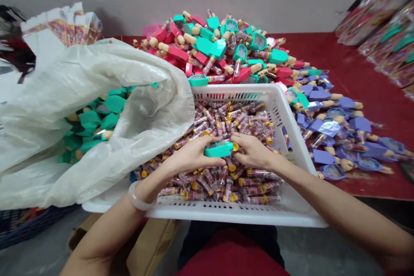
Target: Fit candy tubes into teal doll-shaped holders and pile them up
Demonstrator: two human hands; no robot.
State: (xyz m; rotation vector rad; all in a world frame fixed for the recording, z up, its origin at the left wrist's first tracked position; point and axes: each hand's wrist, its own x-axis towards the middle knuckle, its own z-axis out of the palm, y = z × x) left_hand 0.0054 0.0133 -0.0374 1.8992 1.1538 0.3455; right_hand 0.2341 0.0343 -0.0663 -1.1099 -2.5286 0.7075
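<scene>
My left hand (194, 153) grips a green popsicle-shaped plastic toy (219, 149) between thumb and fingers. My right hand (254, 151) is closed at the toy's right end, its fingers around a small tube with a yellow cap (235, 146); most of that tube is hidden. Both hands are above a white slotted basket (207, 212) holding a heap of small clear tubes with yellow caps (255, 181). To the left, a whitish woven sack (155, 133) gapes over the basket's edge, with more green toys (90, 120) inside it.
Behind the basket, red and green toys (203, 45) are piled on a red table (352, 64). Purple toys (346, 127) spread along the right. Bagged packs (384, 30) stand at far right, printed cards (71, 23) at back left. A cardboard box (150, 246) lies below.
</scene>
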